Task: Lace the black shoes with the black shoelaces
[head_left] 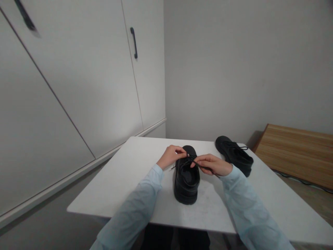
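- Dim, greyish light, with a faint glow on the cabinet doors (104,93)
- Soft shadows on the white table (109,187), a darker one beside the wooden board (299,149)
- Detail sinks away in the black shoe (186,194)
- Edges look stretched, the upper-left handle (25,15) blurred

Black shoes (186,198) on a white surface (109,180)
Black laces (244,148), pale blue sleeves (140,194), off-white doors (91,69) with dark handles (134,43), plain grey wall (234,69), brown wood-grain panel (299,149).

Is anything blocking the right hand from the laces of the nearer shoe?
Nothing visible does: the right hand has its fingers on the laces. The other shoe lies beyond that hand, out of the way.
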### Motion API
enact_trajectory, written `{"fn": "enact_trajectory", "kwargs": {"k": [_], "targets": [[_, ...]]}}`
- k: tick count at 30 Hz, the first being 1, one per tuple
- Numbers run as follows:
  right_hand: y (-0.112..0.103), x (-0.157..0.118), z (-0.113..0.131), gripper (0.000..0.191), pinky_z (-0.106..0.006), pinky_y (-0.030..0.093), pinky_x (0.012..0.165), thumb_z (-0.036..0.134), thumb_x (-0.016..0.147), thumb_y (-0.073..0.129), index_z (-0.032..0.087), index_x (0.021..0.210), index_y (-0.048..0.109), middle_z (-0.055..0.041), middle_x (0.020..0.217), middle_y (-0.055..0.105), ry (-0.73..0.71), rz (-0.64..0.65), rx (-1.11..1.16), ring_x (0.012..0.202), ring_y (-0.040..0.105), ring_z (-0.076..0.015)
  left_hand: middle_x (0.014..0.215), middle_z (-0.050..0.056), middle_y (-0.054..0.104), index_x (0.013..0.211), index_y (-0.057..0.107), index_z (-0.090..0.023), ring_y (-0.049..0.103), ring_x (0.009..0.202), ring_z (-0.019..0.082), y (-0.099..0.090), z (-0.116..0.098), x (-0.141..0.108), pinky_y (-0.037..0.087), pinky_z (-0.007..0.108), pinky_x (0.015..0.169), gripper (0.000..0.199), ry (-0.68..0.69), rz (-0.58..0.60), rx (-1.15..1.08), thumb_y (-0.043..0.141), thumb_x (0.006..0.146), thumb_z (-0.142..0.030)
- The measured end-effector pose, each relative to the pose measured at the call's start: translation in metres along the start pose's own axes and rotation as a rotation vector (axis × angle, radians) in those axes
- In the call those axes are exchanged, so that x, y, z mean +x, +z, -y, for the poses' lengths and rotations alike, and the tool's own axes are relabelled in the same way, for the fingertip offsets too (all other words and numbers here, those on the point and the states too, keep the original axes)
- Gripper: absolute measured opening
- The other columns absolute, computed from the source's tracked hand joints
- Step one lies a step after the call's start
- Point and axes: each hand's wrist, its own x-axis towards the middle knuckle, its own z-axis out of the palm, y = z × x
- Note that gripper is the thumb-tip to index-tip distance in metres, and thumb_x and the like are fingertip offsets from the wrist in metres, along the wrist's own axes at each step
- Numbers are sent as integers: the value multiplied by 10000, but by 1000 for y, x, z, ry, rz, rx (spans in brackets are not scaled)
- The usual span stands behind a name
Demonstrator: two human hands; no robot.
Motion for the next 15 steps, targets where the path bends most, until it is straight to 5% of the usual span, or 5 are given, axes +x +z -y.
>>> {"fn": "enact_trajectory", "kwargs": {"k": [8,15], "targets": [[3,14,-10,537,-188,153,362,454,719,623,93,1116,634,68,435,437,-53,-306,28,353,253,-28,668,43,672,712,708,-97,574,657,141,0,9,4,415,243,663,264,-26,1,-129,681,662,-355],[11,22,-12,401,-244,386,480,396,710,615,126,989,714,-21,563,632,-180,-524,-184,455,454,-98,638,45,662,719,708,-83,562,605,122,4,6,3,407,237,625,305,-80,34,-288,724,626,-374]]}}
